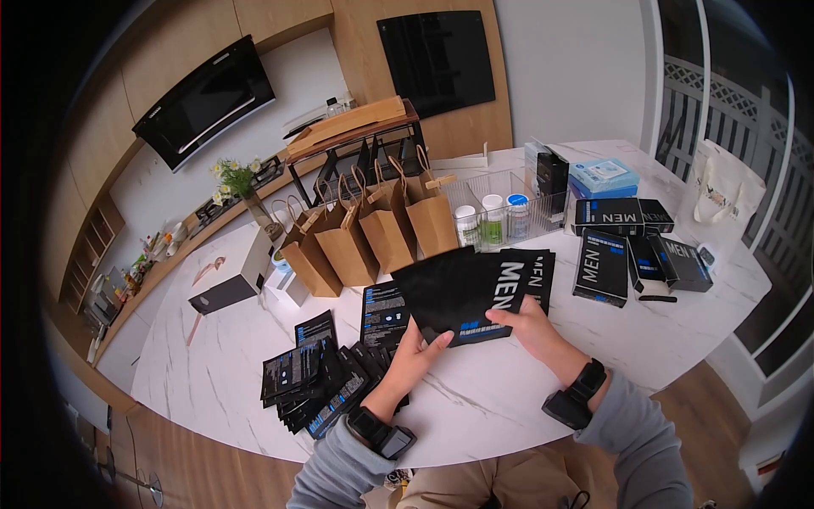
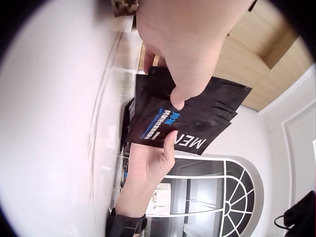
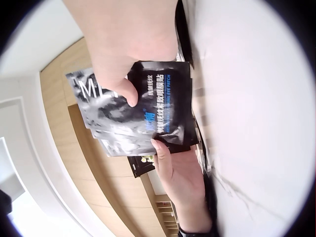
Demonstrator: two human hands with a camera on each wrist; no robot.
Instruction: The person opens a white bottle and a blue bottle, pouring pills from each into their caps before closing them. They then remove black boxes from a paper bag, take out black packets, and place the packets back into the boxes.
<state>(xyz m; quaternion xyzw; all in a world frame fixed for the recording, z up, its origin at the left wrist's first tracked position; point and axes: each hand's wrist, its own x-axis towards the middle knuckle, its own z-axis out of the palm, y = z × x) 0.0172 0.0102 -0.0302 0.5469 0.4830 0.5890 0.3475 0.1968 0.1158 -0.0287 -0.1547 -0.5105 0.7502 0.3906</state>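
Observation:
A small fanned stack of black eye patch sachets (image 1: 449,293), lettered MEN in white, is held up over the table between both hands. My left hand (image 1: 411,356) grips its near left edge, thumb on the front face. At the right edge, my right hand (image 1: 540,332) pinches it with the thumb on top; the fingers behind are hidden. In the right wrist view, blue and white print shows on the front sachet (image 3: 163,94). More MEN sachets (image 1: 540,270) overlap the stack's right side. A loose pile of sachets (image 1: 292,373) lies beside my left forearm.
Several brown paper bags (image 1: 386,225) stand behind the hands, next to a clear organizer (image 1: 543,222) holding bottles. Black MEN boxes (image 1: 600,267) lie to the right, near a white bag (image 1: 725,199). A white and black box (image 1: 233,271) sits at the left.

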